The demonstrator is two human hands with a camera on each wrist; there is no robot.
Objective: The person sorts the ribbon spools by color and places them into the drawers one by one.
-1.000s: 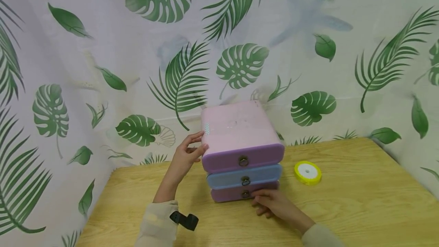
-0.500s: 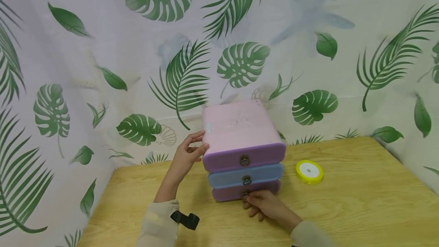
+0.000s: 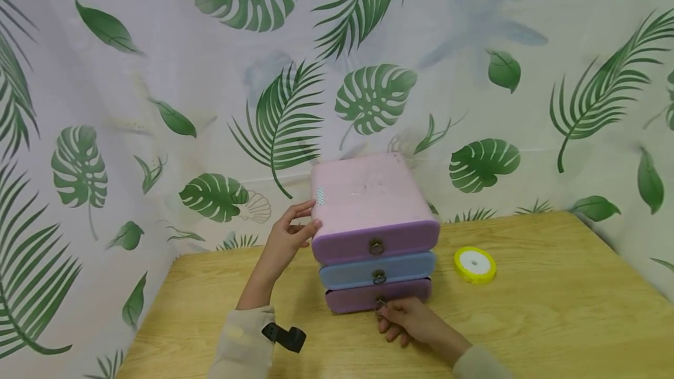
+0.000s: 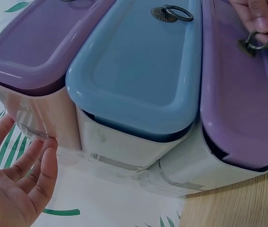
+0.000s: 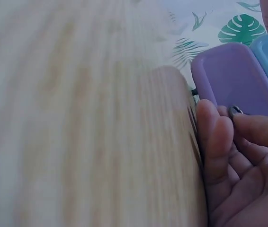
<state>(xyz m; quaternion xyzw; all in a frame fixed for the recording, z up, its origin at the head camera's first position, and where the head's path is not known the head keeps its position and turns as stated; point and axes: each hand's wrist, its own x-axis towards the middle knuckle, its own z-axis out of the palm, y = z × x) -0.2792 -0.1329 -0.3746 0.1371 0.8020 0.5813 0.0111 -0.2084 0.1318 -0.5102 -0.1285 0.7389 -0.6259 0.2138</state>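
**Low at the centre of the frame, a drawer's ring pull in the right hand**

Just below the middle of the head view, a three-drawer organizer [image 3: 368,192] with a pale pink top stands on a wood-grain table [image 3: 547,285]. Its fronts are stacked in order: top purple drawer [image 3: 342,247], middle blue drawer [image 3: 347,276] and bottom purple drawer [image 3: 348,301].

At lower centre, the right hand [image 3: 413,321] pinches the metal ring pull [image 4: 248,46] of the bottom purple drawer between thumb and finger. In the left wrist view's upper right, that ring stands out from the front. A dark gap shows there between the bottom purple drawer's front and its pale casing, with another behind the middle blue drawer's front.

Left of centre, the left hand [image 3: 284,244] has its fingers spread and loosely bent, fingertips resting against the organizer's upper left side, gripping nothing. Near them, a small checked patch [image 3: 320,195] marks the pink top. At the bottom of the frame, a black strap [image 3: 286,338] sits at the beige left sleeve [image 3: 244,338].

Right of centre, a yellow-rimmed spool [image 3: 474,263] with a white face lies flat, near the organizer but apart. Across the upper frame hangs a leaf-print backdrop [image 3: 447,92].
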